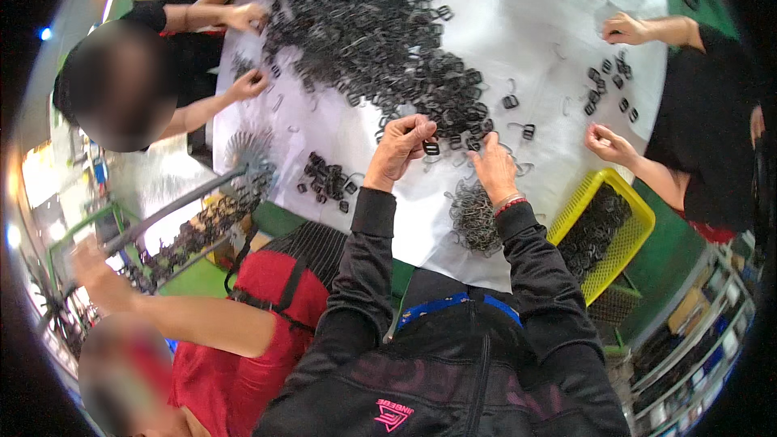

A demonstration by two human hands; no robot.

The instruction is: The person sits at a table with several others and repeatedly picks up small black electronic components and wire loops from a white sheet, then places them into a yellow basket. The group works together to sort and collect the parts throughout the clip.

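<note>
My left hand (398,148) pinches a small black buckle (431,148) between thumb and fingertips, just in front of a large heap of black buckles (364,32) on the white-covered table (526,40). To its right, my right hand (495,170) reaches palm down to the heap's near edge, thumb and index finger apart. Whether its fingertips touch a buckle there is too small to tell. Close by that wrist lies a pile of thin dark wire-like hooks (476,214). Two loose buckles (528,131) lie a little beyond the right hand.
A yellow basket (619,251) full of dark pieces stands right of my right forearm. A smaller buckle group (326,180) lies front left. Co-workers' hands (611,144) work at the right and left table edges; a person in red (243,340) is close on my left.
</note>
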